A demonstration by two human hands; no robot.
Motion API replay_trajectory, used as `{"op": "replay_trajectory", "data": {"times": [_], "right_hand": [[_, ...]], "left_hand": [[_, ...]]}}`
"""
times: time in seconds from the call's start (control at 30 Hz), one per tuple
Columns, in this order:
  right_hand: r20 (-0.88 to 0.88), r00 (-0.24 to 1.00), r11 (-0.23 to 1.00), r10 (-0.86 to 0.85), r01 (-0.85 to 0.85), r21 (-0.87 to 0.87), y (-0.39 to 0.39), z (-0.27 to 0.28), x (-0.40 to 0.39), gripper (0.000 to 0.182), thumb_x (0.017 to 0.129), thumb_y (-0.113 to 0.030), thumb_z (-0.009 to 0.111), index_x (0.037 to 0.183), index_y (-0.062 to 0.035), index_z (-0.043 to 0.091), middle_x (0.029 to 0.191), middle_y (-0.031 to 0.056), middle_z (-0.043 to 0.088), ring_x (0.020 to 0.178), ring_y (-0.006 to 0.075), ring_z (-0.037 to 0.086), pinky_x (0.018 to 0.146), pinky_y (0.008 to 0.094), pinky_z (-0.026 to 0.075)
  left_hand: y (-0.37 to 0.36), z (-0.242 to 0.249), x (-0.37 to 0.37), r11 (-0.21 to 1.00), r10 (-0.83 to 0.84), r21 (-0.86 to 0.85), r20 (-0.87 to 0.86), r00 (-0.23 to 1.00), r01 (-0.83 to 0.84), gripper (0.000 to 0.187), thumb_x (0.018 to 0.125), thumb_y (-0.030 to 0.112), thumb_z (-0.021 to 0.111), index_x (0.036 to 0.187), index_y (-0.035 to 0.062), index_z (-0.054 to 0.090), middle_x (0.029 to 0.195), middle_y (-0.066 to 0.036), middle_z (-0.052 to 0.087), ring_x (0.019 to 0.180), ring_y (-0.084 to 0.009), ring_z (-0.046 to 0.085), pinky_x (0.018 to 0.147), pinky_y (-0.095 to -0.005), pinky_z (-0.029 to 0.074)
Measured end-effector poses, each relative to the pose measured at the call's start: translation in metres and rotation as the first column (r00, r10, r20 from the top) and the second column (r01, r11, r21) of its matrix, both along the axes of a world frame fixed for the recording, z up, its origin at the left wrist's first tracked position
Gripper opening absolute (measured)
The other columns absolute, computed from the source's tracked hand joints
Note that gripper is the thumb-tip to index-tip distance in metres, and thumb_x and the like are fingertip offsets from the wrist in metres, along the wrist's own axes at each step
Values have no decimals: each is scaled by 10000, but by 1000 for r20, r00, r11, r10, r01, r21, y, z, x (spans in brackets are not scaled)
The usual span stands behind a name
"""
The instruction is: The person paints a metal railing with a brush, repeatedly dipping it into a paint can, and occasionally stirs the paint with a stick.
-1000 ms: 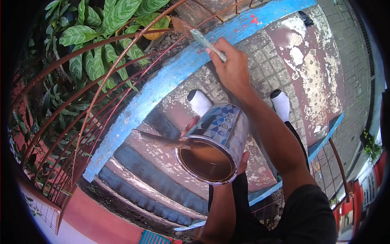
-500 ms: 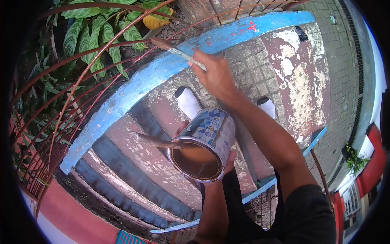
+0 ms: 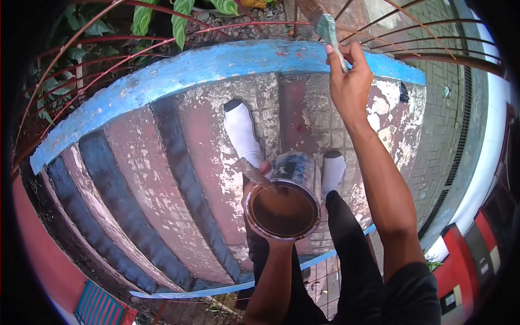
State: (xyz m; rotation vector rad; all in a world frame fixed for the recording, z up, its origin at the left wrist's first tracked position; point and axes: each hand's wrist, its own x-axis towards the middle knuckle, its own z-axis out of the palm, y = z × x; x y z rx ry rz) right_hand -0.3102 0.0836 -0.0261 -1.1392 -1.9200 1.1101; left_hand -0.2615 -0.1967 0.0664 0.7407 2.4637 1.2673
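Note:
My left hand [image 3: 264, 167] supports a paint can [image 3: 297, 168] from below and the side, mostly hidden behind it. Brown paint [image 3: 284, 212] shows inside the open top. A paint-smeared stick [image 3: 253, 172] leans over the can's rim with one end inside. My right hand [image 3: 351, 81] is stretched forward above the blue-painted curb [image 3: 233, 60], its fingers closed round the handle of a paintbrush [image 3: 327, 32]. The brown bristles point up and away, overlapping the thin metal railing bars [image 3: 374, 24] in this view.
My feet in white socks [image 3: 241, 132] stand on worn, peeling steps [image 3: 200, 157] with dark bands, which run down to the left. Curved reddish railing bars [image 3: 130, 57] and leafy plants [image 3: 184, 21] lie beyond the curb. On the right is a paved path [image 3: 441, 130].
My right hand and the paintbrush have moved right along the railing, away from the plants. The can has come along in my left hand, and the view has turned right.

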Motion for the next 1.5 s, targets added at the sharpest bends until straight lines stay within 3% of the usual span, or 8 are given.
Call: {"op": "replay_trajectory", "data": {"times": [0.17, 0.5, 0.73, 0.8, 0.93, 1.0, 1.1, 1.5], "right_hand": [[-11, 995, 995, -99, 99, -30, 2, -6, -3, 290, 1038, -200, 755, 943, 5, 573, 772, 128, 698, 754, 219, 675, 762, 377, 534], [24, 996, 995, -89, 88, 35, -48, 12, -44, 254, 1044, -144, 724, 955, 20, 551, 842, 177, 667, 762, 302, 592, 776, 446, 517], [88, 979, 982, 185, -188, 23, -32, 14, -21, 297, 1061, -179, 753, 928, -7, 551, 845, 88, 730, 683, 110, 576, 615, 309, 472], [0, 982, 980, 188, -188, 59, -4, 19, -17, 295, 1075, -148, 738, 906, -29, 528, 834, 63, 717, 725, 109, 591, 649, 304, 477], [-150, 983, 970, 105, -135, -200, 21, 33, -4, 284, 1071, -161, 751, 985, -85, 491, 832, 64, 708, 535, 25, 440, 428, 226, 285], [-133, 987, 973, 86, -112, -202, 19, 34, -1, 290, 1068, -164, 755, 982, -85, 490, 830, 65, 706, 539, 28, 442, 430, 229, 297], [-133, 989, 974, 60, -88, -211, 13, 33, -4, 298, 1066, -170, 759, 976, -84, 488, 820, 68, 697, 548, 34, 447, 432, 234, 313], [-189, 980, 976, -69, 27, -217, 8, 36, -18, 295, 1073, -142, 733, 970, -83, 463, 841, 83, 673, 561, 50, 484, 420, 238, 314]], "left_hand": [[-22, -16, 11, 964, 168, 177, 167, 972, -197, 1092, 756, 452, 917, 1597, 10, 378, 1548, -221, 506, 1427, -361, 540, 1198, -476, 463], [-22, -37, 17, 838, 305, 331, 373, 876, -433, 877, 808, 135, 950, 1524, -32, 474, 1519, -267, 582, 1399, -359, 607, 1141, -445, 552], [-12, -35, 9, 778, 345, 431, 314, 884, -457, 631, 991, 122, 779, 1526, -26, 479, 1539, -290, 562, 1400, -362, 605, 1131, -445, 578], [-13, -37, 15, 758, 357, 422, 368, 858, -497, 633, 977, 100, 790, 1519, -29, 490, 1539, -287, 563, 1397, -362, 607, 1135, -452, 574], [-14, -35, 21, 622, 367, 335, 674, 642, -707, 766, 877, 82, 890, 1521, -34, 491, 1537, -287, 565, 1395, -359, 609, 1145, -455, 564], [-14, -29, 15, 818, 366, 291, 402, 839, -496, 899, 771, 105, 979, 1517, -39, 498, 1534, -292, 563, 1399, -359, 608, 1147, -453, 559], [-16, -35, 17, 846, 359, 267, 355, 863, -461, 996, 684, 122, 1036, 1512, -43, 507, 1537, -296, 556, 1406, -360, 605, 1151, -453, 551], [-11, -47, 14, 743, 349, 418, 424, 836, -523, 986, 688, 205, 1048, 1498, -33, 538, 1522, -284, 577, 1423, -368, 590, 1179, -467, 525]]}}
